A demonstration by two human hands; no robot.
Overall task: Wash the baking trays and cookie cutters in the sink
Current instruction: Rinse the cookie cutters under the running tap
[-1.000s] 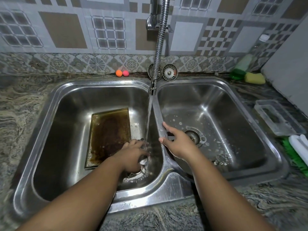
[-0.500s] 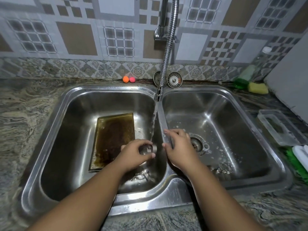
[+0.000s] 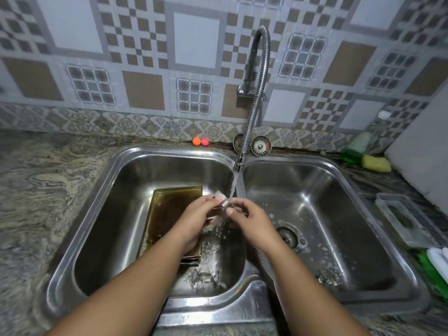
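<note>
Head cam: small shiny metal cookie cutter pinched under the tap stream, left hand curled on its left edge, right hand on its right; grimy brown rectangular baking tray lies flat beneath, nearer the left hand.

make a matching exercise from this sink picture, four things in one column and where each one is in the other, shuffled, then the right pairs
Things
1. baking tray
2. cookie cutter
3. yellow sponge
4. orange ball

Places
A. on the counter, just behind the left basin
B. held by the left hand and the right hand under the stream from the tap
C. lying in the bottom of the left basin
D. on the counter at the far back right

Pairs: 1-C, 2-B, 3-D, 4-A
</note>
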